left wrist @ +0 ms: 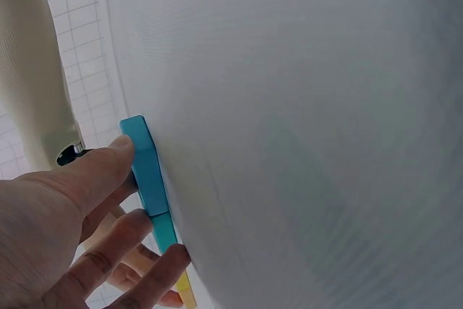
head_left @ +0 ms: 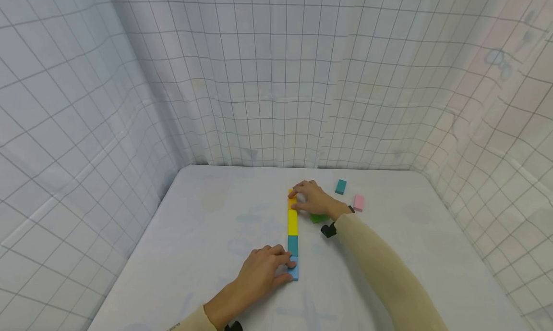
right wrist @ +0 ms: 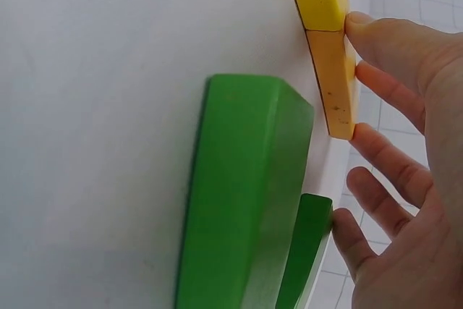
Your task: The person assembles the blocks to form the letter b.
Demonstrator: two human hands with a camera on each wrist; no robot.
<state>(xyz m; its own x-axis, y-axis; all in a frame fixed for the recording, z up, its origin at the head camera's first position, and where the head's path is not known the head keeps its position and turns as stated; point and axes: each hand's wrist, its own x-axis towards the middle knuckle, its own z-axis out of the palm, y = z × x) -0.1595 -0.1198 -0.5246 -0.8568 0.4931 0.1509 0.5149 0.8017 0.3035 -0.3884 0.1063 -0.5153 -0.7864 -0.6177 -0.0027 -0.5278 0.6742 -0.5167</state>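
1. Standing on the right side of the white table [head_left: 216, 235] are a loose teal block [head_left: 341, 187] at the far end and a pink block [head_left: 359, 203] slightly nearer; gridded cloth [head_left: 281, 81] walls the far, left and right sides.
2. Two green blocks, a large-looking one [right wrist: 235, 193] and a second one [right wrist: 307, 244], lie right of the row, in the space beneath the right hand [head_left: 314, 199].
3. The row runs from near to far, end to end: light blue block [left wrist: 150, 179], teal row block [head_left: 293, 245], yellow block [head_left: 293, 223], orange block [right wrist: 333, 81].
4. Coming in from the near left, the left hand [head_left: 262, 268] has a narrow grip on the light blue block, thumb towards its near end, other fingers spread along the row.
5. The right forearm slants from the near right; its hand arches over the far end, thumb and index finger narrowly pinching the orange block, the remaining fingers spread.
6. Both index fingertips are partly hidden in the wrist views, so how firmly either hand presses I cannot tell. Overhead, the right hand and wrist mostly cover the green pieces; the near sleeve [head_left: 196, 321] is cut off.
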